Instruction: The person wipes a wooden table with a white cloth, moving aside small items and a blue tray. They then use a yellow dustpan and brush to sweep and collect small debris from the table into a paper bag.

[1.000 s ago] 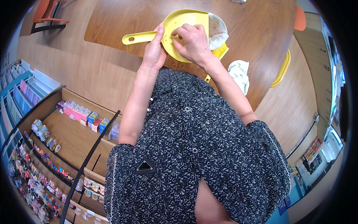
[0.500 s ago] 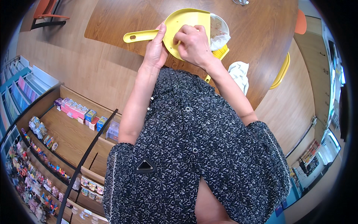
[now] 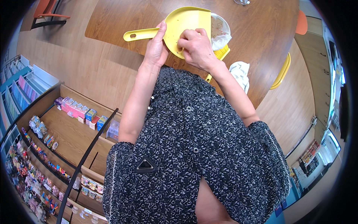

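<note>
My left hand [image 3: 158, 46] grips a yellow dustpan [image 3: 186, 18] by its edge near the handle, thumb on top. The pan's handle points left, and its straight lip faces right. A few small dark specks lie in the pan. Over its near right part is my right hand [image 3: 199, 49], fingers curled inward and bunched; whatever they hold, if anything, is hidden. Against the lip stands a round white container [image 3: 223, 40] with a thin liner and brownish bits inside. A yellow hand brush [image 3: 222, 52] lies partly beneath my right wrist, its handle end showing nearer me.
All this is at the near side of a brown wooden table [image 3: 123, 18]. A crumpled white cloth [image 3: 240, 72] lies to the right, by a yellow chair [image 3: 281, 72]. An orange chair [image 3: 48, 15] stands far left. Shelves of small goods [image 3: 67, 138] fill the lower left.
My right hand has shifted slightly right and nearer me over the dustpan, fingers still curled. The dustpan has risen a touch in the picture; my left hand keeps its grip.
</note>
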{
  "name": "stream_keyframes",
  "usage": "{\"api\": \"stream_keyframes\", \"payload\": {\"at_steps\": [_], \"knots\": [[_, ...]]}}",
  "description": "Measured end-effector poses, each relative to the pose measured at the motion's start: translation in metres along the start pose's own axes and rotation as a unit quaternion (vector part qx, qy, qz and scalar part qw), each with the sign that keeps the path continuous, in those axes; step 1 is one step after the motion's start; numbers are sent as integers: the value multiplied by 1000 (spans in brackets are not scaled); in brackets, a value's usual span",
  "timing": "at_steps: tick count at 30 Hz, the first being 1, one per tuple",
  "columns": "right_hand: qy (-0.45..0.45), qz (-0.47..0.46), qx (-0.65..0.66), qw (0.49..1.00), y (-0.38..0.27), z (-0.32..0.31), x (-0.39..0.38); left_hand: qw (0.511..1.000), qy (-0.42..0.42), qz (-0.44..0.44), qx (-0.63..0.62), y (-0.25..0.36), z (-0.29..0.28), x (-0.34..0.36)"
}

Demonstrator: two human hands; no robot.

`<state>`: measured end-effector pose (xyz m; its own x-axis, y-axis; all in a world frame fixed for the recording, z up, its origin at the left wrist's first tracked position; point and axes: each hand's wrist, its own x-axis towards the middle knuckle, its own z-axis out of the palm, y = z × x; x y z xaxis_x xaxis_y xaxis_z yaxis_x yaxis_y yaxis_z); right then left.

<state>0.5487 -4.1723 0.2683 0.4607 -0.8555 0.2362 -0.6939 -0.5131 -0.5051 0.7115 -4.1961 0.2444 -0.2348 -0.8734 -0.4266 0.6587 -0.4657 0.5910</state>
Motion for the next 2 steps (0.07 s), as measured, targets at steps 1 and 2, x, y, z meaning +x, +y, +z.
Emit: {"api": "stream_keyframes", "payload": {"at_steps": [1,2], "knots": [[14,6,2,1000,3,-1,-2,1000,9,1,-2,-1,0,1],[27,12,5,1000,7,-3,-4,1000,15,7,0,0,0,1]]}}
